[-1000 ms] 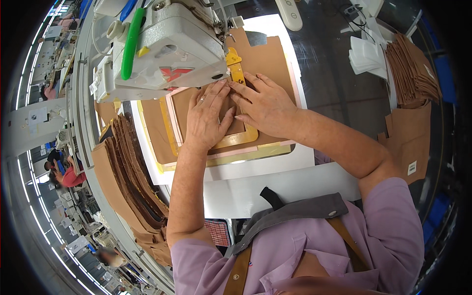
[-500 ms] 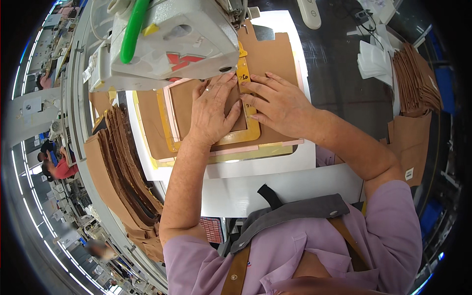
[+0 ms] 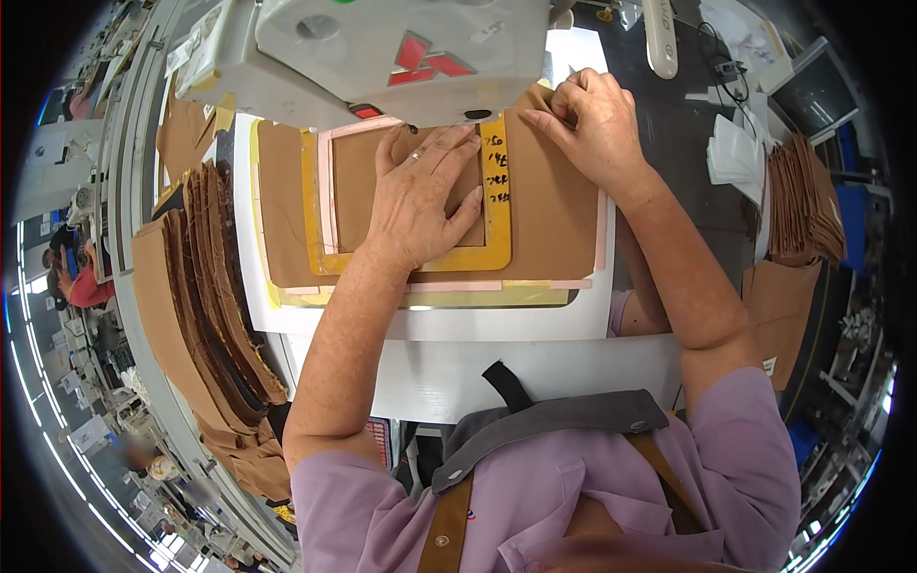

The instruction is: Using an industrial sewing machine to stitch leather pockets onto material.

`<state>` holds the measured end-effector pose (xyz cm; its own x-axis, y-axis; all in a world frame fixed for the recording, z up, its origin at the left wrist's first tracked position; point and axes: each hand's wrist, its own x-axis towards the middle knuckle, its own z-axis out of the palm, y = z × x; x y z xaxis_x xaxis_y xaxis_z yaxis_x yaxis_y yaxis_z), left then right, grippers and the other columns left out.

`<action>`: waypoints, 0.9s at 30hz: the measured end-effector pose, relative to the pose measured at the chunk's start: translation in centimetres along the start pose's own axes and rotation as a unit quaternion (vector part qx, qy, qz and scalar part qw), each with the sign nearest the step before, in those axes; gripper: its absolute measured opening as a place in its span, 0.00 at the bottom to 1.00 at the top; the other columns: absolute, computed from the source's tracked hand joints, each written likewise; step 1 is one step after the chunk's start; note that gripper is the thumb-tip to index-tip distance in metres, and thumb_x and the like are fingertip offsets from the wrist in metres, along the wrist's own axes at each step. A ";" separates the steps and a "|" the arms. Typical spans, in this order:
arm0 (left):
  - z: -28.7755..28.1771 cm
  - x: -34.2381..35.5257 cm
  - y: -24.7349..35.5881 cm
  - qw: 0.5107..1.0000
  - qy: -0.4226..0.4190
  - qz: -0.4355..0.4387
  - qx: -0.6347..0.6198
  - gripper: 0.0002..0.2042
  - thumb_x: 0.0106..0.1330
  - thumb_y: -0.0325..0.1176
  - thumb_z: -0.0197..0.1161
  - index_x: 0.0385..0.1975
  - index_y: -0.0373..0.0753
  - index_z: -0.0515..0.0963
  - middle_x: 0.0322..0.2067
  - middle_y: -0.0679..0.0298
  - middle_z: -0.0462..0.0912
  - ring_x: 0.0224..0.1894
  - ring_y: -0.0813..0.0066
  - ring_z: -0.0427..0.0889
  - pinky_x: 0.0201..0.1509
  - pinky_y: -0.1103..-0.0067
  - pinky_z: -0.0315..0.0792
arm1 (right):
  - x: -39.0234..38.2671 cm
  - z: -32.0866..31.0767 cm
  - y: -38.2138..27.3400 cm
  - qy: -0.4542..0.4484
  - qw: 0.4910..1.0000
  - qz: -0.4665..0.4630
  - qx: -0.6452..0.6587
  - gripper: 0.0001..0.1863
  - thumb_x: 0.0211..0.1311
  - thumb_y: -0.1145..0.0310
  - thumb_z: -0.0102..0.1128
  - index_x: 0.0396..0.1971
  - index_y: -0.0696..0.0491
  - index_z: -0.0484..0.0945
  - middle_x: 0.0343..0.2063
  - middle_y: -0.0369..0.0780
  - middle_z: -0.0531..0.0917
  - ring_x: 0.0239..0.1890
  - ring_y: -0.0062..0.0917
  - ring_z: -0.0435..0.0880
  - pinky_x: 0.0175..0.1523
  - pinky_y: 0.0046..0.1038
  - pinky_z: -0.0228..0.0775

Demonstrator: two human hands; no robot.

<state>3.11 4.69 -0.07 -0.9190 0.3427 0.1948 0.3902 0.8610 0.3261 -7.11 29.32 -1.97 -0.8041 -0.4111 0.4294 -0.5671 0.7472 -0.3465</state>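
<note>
My left hand [image 3: 420, 201] lies flat, fingers spread, on the brown fabric inside a yellow frame [image 3: 499, 234]. Its fingertips reach the frame's right bar, and a ring shows on one finger. The brown fabric panel [image 3: 559, 220] spreads under and around the frame, with pale pink strips along its edges. At the panel's far right corner my right hand [image 3: 602, 129] is closed, thumb and fingers pinching the fabric edge. A white sewing machine head [image 3: 382, 57] hangs over the frame's far side and hides it there.
Brown fabric pieces are stacked [image 3: 196, 286] at the left, and another brown stack [image 3: 802, 205] stands at the right beside white sheets [image 3: 731, 153]. Beneath the work is a white board [image 3: 564, 320]. A white handheld-looking device [image 3: 659, 38] sits at the far right.
My right hand has left the frame's right bar and moved away and right to the panel's far corner, its fingers now closed. My left hand stays flat inside the frame.
</note>
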 end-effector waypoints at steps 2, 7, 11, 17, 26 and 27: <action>0.0 0.0 -0.1 1.000 -0.002 -0.002 -0.009 0.26 0.65 0.43 0.61 0.65 0.47 0.74 0.68 0.64 0.74 0.70 0.63 0.71 0.76 0.50 0.46 | -0.1 0.6 0.0 0.002 1.000 -0.004 0.019 0.14 0.57 0.56 0.76 0.27 0.51 0.83 0.33 0.34 0.81 0.39 0.30 0.78 0.46 0.37 0.65; 0.1 -0.1 0.2 0.999 0.032 -0.004 0.000 0.29 0.63 0.43 0.63 0.66 0.46 0.73 0.66 0.62 0.75 0.68 0.63 0.72 0.76 0.51 0.45 | -0.1 1.0 0.4 -0.008 0.996 0.014 0.083 0.11 0.60 0.62 0.74 0.26 0.52 0.82 0.30 0.33 0.80 0.38 0.29 0.78 0.45 0.37 0.65; -0.1 -0.2 0.4 0.999 0.022 -0.027 0.038 0.31 0.61 0.45 0.63 0.67 0.45 0.72 0.65 0.61 0.75 0.66 0.62 0.72 0.77 0.52 0.44 | 0.0 0.9 0.5 -0.010 0.995 0.009 0.102 0.10 0.60 0.65 0.74 0.25 0.52 0.81 0.30 0.33 0.80 0.38 0.30 0.79 0.45 0.37 0.66; 0.3 0.3 0.2 0.999 0.017 -0.012 0.035 0.32 0.61 0.48 0.62 0.67 0.46 0.72 0.65 0.65 0.75 0.67 0.60 0.71 0.77 0.54 0.44 | -0.2 0.8 0.8 -0.008 0.995 0.005 0.101 0.10 0.58 0.66 0.74 0.26 0.53 0.80 0.30 0.34 0.80 0.38 0.30 0.79 0.45 0.36 0.67; 0.2 0.1 -0.6 1.000 0.006 0.012 0.010 0.25 0.72 0.42 0.58 0.68 0.45 0.73 0.68 0.67 0.73 0.69 0.63 0.69 0.76 0.56 0.49 | -2.8 -2.5 -5.9 -0.016 0.982 -0.176 0.061 0.12 0.54 0.65 0.73 0.37 0.50 0.82 0.40 0.36 0.81 0.49 0.30 0.79 0.56 0.37 0.68; 0.4 0.1 -0.7 1.000 0.005 0.013 0.008 0.25 0.72 0.42 0.58 0.68 0.45 0.73 0.68 0.67 0.73 0.69 0.63 0.69 0.76 0.56 0.49 | -3.5 -2.6 -6.6 -0.083 0.963 -0.224 0.128 0.12 0.55 0.64 0.72 0.37 0.50 0.83 0.41 0.36 0.81 0.50 0.30 0.79 0.58 0.37 0.68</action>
<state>2.76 4.28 -0.64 -0.9077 0.3618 0.2125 0.4134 0.8575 0.3061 -0.10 27.13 0.96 -0.4737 -0.7563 0.4513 -0.8720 0.3309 -0.3608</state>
